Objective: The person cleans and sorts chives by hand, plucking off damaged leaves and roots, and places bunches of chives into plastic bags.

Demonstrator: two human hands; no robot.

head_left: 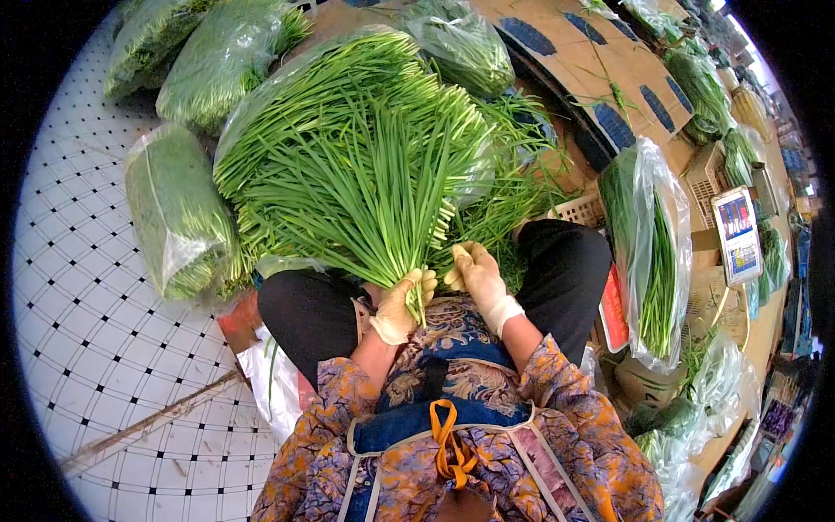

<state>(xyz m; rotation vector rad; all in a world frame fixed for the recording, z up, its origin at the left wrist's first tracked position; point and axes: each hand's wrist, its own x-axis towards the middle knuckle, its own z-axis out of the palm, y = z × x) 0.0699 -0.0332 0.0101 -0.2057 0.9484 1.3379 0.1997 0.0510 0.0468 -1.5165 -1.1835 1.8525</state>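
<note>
My left hand (403,306), in a pale thin glove, is wrapped round the narrow end of a fanned bunch of garlic chives (383,204). The stems poke out below the fist, and the leaves spread upward over a large pile of chives (304,113). Just to the right, my right hand (477,277), gloved alike, has its fingers curled together near the bunch. Whatever its fingertips may pinch is hidden or too small to name. Loose, messy leaves (513,204) lie beyond the right hand, by my knee.
Bags of greens (178,213) stand on the tiled floor (87,322) at left, others behind the pile. At right are a tall bag of chives (648,261), a scale display (738,235) and a plastic crate (581,210). Flattened cardboard (565,52) lies at the back.
</note>
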